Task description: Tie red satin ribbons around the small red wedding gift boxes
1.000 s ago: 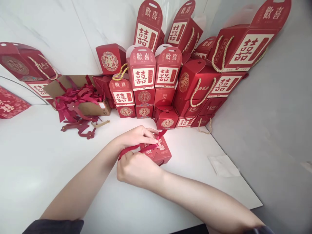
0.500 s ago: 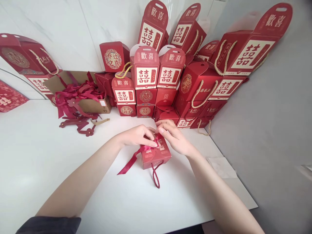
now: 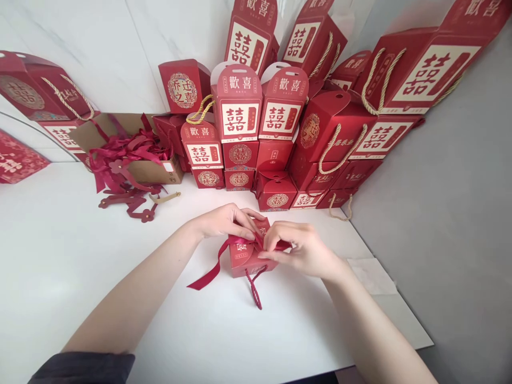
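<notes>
A small red gift box (image 3: 242,265) with pale lettering sits on the white table in front of me. Dark red ribbon (image 3: 214,273) crosses its top, and one tail hangs off the left side onto the table. My left hand (image 3: 232,221) pinches the ribbon at the middle of the lid. On the right side of the lid, my right hand (image 3: 298,246) has its fingers curled around another part of the ribbon. A twisted dark red cord handle (image 3: 254,293) droops from the near side of the box. The ribbon's crossing is partly hidden by my fingers.
Stacked red gift boxes (image 3: 240,120) with rope handles line the back wall. To their left stands a cardboard box (image 3: 156,173) full of ribbons, with several straps (image 3: 132,205) spilled before it. A grey wall (image 3: 452,213) borders the table at right.
My right hand has moved from the far side of the box to its right side and closed on the ribbon. My left hand stays nearly in place. The view has shifted slightly.
</notes>
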{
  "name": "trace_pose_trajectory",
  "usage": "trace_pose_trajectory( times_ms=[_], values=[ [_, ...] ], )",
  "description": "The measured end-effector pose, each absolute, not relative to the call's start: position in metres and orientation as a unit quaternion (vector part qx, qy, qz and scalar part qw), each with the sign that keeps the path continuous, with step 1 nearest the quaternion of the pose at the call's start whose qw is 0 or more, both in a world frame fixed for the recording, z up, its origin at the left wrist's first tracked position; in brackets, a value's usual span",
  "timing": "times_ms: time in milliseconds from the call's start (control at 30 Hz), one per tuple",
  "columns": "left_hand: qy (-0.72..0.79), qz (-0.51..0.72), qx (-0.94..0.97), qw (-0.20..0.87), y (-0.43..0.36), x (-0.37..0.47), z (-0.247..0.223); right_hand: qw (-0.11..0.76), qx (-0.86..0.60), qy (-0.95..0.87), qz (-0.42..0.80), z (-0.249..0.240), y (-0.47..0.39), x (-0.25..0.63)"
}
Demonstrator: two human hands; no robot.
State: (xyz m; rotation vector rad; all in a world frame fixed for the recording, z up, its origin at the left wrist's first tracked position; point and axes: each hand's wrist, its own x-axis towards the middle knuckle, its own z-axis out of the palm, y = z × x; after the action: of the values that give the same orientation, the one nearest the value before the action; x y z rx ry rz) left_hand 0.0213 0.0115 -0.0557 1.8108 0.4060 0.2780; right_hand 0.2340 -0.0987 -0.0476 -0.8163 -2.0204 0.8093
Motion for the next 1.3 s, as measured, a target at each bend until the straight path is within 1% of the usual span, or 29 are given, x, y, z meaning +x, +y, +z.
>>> trace_pose_trajectory(
  times_ms=[133, 333, 467, 533, 600, 667, 733, 800, 900, 1000, 1100, 1167, 1300],
  values=[
    [0.137, 0.108, 0.78, 0.601, 0.015, 0.019, -0.059, 0.348, -0.31, -0.837, 0.285, -0.046, -0.103, 0.23],
    [0.146, 0.112, 0.781, 0.597, 0.014, 0.019, -0.058, 0.321, -0.339, -0.825, 0.319, -0.044, -0.103, 0.236],
    [0.158, 0.126, 0.806, 0.557, 0.007, 0.022, -0.049, 0.324, -0.347, -0.808, 0.348, -0.043, -0.101, 0.237],
    [0.161, 0.136, 0.831, 0.515, 0.001, 0.024, -0.041, 0.369, -0.362, -0.785, 0.341, -0.047, -0.096, 0.235],
    [0.172, 0.138, 0.861, 0.458, -0.006, 0.025, -0.032, 0.442, -0.383, -0.744, 0.324, -0.055, -0.09, 0.231],
    [0.19, 0.137, 0.887, 0.399, -0.013, 0.025, -0.023, 0.488, -0.383, -0.704, 0.346, -0.064, -0.084, 0.227],
    [0.208, 0.141, 0.902, 0.35, -0.019, 0.024, -0.016, 0.487, -0.363, -0.688, 0.398, -0.07, -0.081, 0.224],
    [0.215, 0.148, 0.913, 0.313, -0.023, 0.023, -0.012, 0.468, -0.356, -0.693, 0.417, -0.072, -0.08, 0.224],
    [0.21, 0.154, 0.935, 0.242, -0.027, 0.024, -0.013, 0.441, -0.38, -0.724, 0.369, -0.07, -0.081, 0.228],
    [0.201, 0.185, 0.955, 0.111, -0.028, 0.027, -0.023, 0.431, -0.404, -0.746, 0.309, -0.07, -0.078, 0.231],
    [0.172, 0.23, 0.958, -0.008, -0.028, 0.029, -0.037, 0.436, -0.416, -0.746, 0.285, -0.072, -0.075, 0.233],
    [0.157, 0.261, 0.951, -0.042, -0.03, 0.026, -0.044, 0.433, -0.403, -0.749, 0.299, -0.071, -0.074, 0.235],
    [0.161, 0.315, 0.933, -0.063, -0.036, 0.017, -0.053, 0.432, -0.368, -0.756, 0.327, -0.066, -0.077, 0.236]
  ],
)
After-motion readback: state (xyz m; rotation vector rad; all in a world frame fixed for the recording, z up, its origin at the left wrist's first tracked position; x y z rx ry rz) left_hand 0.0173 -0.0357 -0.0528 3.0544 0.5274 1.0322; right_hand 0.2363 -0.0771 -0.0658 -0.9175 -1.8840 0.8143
